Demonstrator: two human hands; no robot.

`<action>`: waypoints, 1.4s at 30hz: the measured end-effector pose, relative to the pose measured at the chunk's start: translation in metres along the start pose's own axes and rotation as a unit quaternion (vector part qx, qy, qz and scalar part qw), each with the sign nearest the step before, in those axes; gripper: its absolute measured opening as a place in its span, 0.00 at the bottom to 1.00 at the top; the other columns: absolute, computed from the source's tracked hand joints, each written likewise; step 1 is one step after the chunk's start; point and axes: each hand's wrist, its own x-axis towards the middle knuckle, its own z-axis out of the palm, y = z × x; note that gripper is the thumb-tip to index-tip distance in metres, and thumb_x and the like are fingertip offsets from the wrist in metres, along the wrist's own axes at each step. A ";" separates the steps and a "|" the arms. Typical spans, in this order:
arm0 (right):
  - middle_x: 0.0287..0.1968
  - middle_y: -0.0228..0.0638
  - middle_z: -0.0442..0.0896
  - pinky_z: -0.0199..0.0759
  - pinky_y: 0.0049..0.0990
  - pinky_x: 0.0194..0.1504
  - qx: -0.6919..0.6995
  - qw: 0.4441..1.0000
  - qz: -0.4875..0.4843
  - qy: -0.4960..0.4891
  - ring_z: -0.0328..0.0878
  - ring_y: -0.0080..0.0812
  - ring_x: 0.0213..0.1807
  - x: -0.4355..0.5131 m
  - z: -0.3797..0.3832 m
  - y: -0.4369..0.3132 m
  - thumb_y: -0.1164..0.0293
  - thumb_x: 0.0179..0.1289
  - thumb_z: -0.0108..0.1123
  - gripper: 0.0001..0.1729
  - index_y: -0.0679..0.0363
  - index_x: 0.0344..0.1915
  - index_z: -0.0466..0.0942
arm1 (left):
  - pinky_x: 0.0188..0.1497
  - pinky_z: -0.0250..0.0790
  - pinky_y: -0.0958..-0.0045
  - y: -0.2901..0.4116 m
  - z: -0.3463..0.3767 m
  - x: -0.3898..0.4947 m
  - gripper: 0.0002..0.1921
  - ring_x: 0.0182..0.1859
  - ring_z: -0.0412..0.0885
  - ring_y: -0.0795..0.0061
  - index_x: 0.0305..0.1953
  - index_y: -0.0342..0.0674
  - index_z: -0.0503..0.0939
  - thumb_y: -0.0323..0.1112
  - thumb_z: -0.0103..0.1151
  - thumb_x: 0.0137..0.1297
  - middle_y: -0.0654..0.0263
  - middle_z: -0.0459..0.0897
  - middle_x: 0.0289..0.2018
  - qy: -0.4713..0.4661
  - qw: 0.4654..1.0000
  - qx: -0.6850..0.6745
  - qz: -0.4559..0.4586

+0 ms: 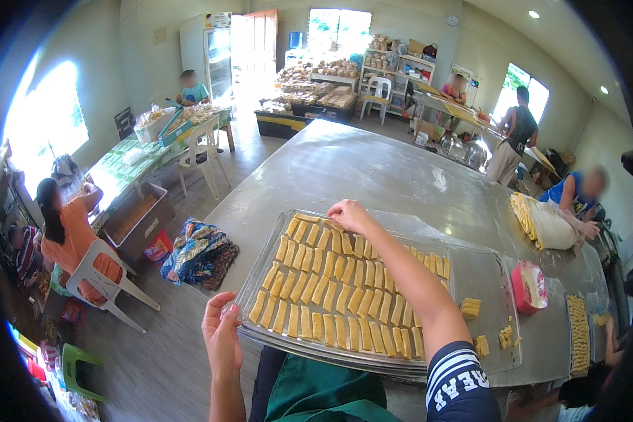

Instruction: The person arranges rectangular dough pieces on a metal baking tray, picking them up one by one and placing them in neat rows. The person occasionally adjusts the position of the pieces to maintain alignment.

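Note:
A metal baking tray [324, 311] lies before me at the table's near edge, on top of other trays, with rows of cut yellow dough strips [306, 287] on it. My right hand [349, 215] reaches over to the tray's far side, fingers closed together at a dough strip [333, 225] lying crosswise there. My left hand [224, 327] is at the tray's left rim, fingers apart, with the thumb near the edge; whether it touches is hard to tell. To the right, small stacks of dough strips [470, 307] lie on a flat sheet.
A pink tub [528, 287] stands right on the metal table [358, 153]. Beyond it, a co-worker [569, 192] handles a large dough roll [543, 221]. Bundled cloth [198, 253] lies at the table's left edge. Another tray of strips [578, 332] sits far right, near another person's hand.

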 end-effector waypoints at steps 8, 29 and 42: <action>0.38 0.42 0.83 0.74 0.36 0.46 -0.061 0.994 -0.093 0.011 0.80 0.41 0.42 -0.012 0.009 -0.001 0.75 0.55 0.58 0.12 0.52 0.38 0.85 | 0.41 0.65 0.79 -0.001 0.001 -0.007 0.13 0.40 0.71 0.82 0.49 0.40 0.75 0.26 0.55 0.63 0.67 0.76 0.45 -0.003 1.000 0.029 0.002; 0.46 0.41 0.81 0.75 0.34 0.47 -0.027 0.985 -0.091 0.143 0.81 0.40 0.42 -0.227 -0.141 0.011 0.76 0.60 0.57 0.17 0.57 0.50 0.78 | 0.37 0.60 0.87 -0.011 -0.003 -0.032 0.12 0.38 0.69 0.92 0.49 0.38 0.75 0.25 0.54 0.64 0.71 0.77 0.46 -0.026 0.998 0.058 0.024; 0.49 0.42 0.81 0.72 0.30 0.50 0.019 0.942 0.311 0.125 0.79 0.32 0.50 -0.440 -0.163 0.173 0.72 0.56 0.63 0.23 0.58 0.54 0.74 | 0.39 0.59 0.87 -0.018 0.017 -0.046 0.11 0.41 0.71 0.92 0.49 0.41 0.75 0.27 0.55 0.65 0.74 0.77 0.45 -0.052 0.995 0.078 0.031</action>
